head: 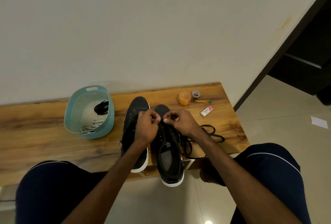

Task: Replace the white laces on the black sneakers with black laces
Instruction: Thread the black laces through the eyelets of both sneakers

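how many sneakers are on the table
2, side by side on the table: left sneaker under the left hand, right sneaker with heel past the edge, under the right hand. Both hands pinch its black lace.

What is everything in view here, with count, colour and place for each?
table: 1, wood, by the wall
basket: 1, light blue, table left
white laces: bundle, white, in basket
black lace: 1, black, in basket
left sneaker: 1, black, white sole, mid-table
right sneaker: 1, black, white sole, beside it
loose black lace: 1, black, table, right of sneakers
jar: 1, orange, table rear right
tape roll: 1, greyish, beside jar
tube: 1, orange, beside jar
eraser: 1, white-pink, right of sneakers
paper: 1, white, floor right
left hand: 1, over right sneaker's toe end, seemingly pinching loose black lace
right hand: 1, same pinch, facing it
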`<action>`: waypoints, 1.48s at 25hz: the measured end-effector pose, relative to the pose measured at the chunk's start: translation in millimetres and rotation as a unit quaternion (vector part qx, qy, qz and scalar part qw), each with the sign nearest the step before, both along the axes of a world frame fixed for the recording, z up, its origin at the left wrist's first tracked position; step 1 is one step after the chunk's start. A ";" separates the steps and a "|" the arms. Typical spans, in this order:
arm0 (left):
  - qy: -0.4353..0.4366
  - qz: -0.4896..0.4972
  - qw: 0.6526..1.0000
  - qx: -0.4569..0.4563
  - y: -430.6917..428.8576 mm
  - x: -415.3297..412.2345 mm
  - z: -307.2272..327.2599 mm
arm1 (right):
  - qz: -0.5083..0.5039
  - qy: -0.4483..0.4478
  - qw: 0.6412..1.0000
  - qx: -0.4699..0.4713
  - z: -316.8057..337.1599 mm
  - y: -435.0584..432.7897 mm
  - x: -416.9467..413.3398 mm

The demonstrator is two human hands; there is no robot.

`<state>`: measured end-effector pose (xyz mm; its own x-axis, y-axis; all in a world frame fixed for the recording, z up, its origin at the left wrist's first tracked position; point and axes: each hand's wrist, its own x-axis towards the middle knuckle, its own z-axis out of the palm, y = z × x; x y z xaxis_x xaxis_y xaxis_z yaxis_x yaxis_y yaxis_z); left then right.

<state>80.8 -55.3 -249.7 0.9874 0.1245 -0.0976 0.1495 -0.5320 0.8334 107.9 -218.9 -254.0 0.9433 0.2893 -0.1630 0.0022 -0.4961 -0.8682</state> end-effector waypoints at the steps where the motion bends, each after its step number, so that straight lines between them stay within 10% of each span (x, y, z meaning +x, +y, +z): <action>1: -0.002 0.000 1.000 0.003 0.7 -0.6 0.3 | 0.000 -0.006 1.000 -0.009 -1.6 3.2 -0.9; 8: 0.092 -0.049 0.963 0.247 -15.5 -15.4 1.9 | -0.073 0.060 0.993 0.071 -7.9 6.6 5.6; 23: 0.071 0.031 0.994 0.074 4.1 -19.8 3.0 | 0.017 0.051 0.987 -0.154 -8.3 20.3 7.6; 37: 0.073 0.016 0.996 0.051 5.0 -13.9 -5.2 | 0.026 0.040 0.986 -0.158 -8.8 21.2 7.7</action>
